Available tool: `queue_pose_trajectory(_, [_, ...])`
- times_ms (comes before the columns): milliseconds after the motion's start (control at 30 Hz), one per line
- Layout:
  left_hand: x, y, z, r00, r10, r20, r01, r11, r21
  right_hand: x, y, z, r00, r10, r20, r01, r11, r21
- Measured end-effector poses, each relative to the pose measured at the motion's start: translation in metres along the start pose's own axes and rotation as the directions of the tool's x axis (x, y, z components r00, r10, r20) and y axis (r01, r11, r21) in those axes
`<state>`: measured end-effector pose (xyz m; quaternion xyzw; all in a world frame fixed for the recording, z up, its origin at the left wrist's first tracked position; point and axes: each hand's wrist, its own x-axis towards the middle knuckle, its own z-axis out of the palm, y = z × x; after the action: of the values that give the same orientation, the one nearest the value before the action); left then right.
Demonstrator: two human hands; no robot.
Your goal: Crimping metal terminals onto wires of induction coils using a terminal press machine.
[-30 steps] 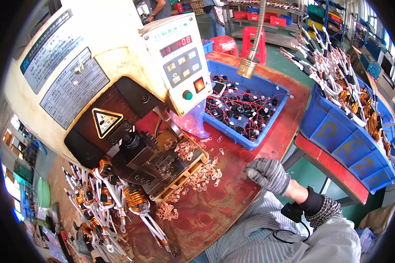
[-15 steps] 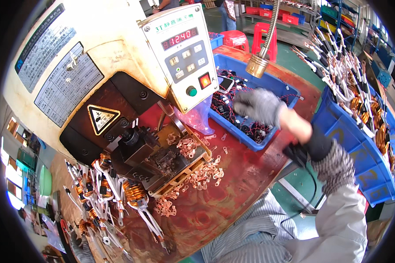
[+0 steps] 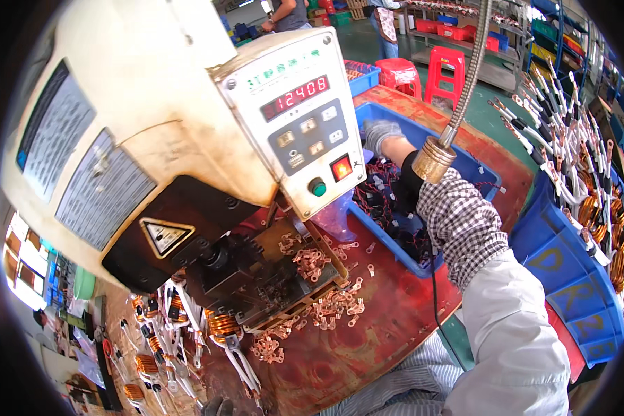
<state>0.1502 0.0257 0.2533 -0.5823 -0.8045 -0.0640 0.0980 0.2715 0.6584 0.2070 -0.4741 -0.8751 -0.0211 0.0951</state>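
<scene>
My right hand, in a grey glove, reaches over the far left part of a blue bin on the table. Its fingers are blurred and partly out of sight, so any hold is unclear. Under that forearm lie small black parts with thin red wires. At the lower edge only a bit of my dark-gloved left hand shows, close to copper-wound coils with white leads. Copper ring terminals are heaped beside a press machine's die block, apart from both hands.
The press has a control panel with a lit display. A flexible metal lamp neck hangs over my right forearm. To the right, a blue crate holds coils with white leads. Red stools and other people stand farther back.
My right hand has moved left and farther away across the blue bin. My left hand has shifted right along the lower edge. The whole view has shifted slightly.
</scene>
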Motion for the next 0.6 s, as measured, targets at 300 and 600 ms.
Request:
queue_pose_trajectory(300, [0.014,-0.002,0.005,0.996,-0.082,-0.043,0.083,0.996,0.021,-0.008,0.043,-0.012,0.849,-0.16,-0.503,0.066,0.978,-0.2])
queue_pose_trajectory(600, [0.029,0.008,-0.002,0.998,-0.061,-0.016,0.062,0.997,0.055,0.023,0.029,0.013,0.87,-0.438,-0.227,0.38,0.889,-0.257])
